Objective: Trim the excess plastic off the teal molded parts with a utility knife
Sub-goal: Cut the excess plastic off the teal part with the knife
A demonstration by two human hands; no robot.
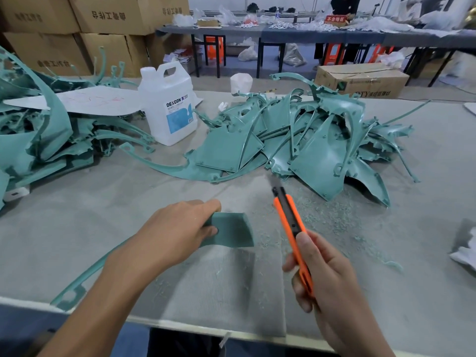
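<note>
While the left hand (177,235) gripped the part (231,231), stem trailing near-left, the right hand (324,274) held the knife (288,217) just beside its wide end.

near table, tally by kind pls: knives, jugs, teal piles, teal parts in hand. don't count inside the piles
Utility knife, in right hand: 1
Teal part, in left hand: 1
Teal piles, left pile and right pile: 2
White jug: 1
Total: 5
</note>
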